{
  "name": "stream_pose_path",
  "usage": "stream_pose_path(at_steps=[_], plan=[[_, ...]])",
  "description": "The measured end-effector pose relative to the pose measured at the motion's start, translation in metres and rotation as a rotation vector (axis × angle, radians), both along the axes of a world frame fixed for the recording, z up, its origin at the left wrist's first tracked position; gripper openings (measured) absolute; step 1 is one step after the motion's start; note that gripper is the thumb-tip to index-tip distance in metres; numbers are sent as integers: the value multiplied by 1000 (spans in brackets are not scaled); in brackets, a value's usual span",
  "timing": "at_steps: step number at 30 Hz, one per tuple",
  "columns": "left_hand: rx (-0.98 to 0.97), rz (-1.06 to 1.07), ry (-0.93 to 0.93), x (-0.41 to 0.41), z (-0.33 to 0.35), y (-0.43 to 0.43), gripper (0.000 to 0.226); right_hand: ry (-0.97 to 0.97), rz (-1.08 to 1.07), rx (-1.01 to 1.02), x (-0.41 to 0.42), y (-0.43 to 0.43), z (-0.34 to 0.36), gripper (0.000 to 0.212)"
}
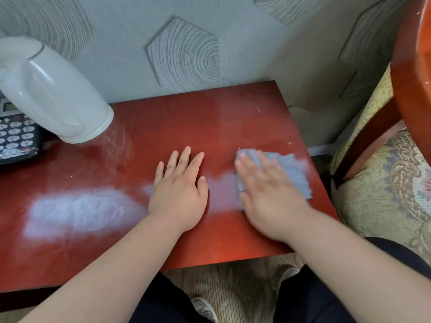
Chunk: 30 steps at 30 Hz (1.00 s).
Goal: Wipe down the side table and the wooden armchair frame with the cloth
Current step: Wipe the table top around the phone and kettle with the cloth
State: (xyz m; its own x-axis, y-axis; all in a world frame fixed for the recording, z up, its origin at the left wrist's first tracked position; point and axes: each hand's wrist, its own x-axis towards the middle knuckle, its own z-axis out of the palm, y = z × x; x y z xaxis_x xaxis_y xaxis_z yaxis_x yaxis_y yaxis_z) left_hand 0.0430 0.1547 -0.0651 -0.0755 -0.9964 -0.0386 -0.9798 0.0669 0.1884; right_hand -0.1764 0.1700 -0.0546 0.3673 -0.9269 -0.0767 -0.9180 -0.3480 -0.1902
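Right of centre on the red table [163, 117], the right hand [270, 197] lies flat on the grey-blue cloth [293, 173], fingers straight, pressing it down near the table's right edge. Left hand [178, 190] rests just beside it, fingers spread on bare wood. Upper left sits a white kettle [53, 89] by a phone [16, 136]; the armchair [382, 173] fills the right edge.

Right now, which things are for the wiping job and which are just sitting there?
For the job: cloth under the right hand; left hand flat on the side table; wooden armchair frame.

Just sitting there: white kettle; keypad phone; patterned seat cushion.
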Motion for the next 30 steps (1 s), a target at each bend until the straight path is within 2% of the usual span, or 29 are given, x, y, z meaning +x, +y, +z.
stream_pose_path(at_steps=[3, 6, 11, 14, 16, 19, 24, 30], plan=[[-15, -5, -7, 0, 0, 0, 60, -39, 117, 44, 30, -3, 1, 67], [-19, -9, -5, 1, -1, -1, 60, -34, 119, 35, 26, -31, -2, 68], [-2, -7, 19, 2, -1, 0, 64, 26, -175, 10, -32, -73, -5, 66], [-46, -4, 6, 1, 2, -3, 63, 44, -261, 29, -32, -80, 0, 65], [-106, -2, 26, 2, 3, -12, 61, 5, -194, 21, -11, -72, 3, 65], [-163, 12, 49, 4, 5, -43, 56, -48, 20, 30, 20, -56, 7, 67], [-104, 21, 56, 7, 2, -83, 64, -31, 138, 43, 20, -80, -1, 64], [-72, 0, 50, 9, -2, -84, 67, 76, -195, 61, -46, -125, -2, 65]])
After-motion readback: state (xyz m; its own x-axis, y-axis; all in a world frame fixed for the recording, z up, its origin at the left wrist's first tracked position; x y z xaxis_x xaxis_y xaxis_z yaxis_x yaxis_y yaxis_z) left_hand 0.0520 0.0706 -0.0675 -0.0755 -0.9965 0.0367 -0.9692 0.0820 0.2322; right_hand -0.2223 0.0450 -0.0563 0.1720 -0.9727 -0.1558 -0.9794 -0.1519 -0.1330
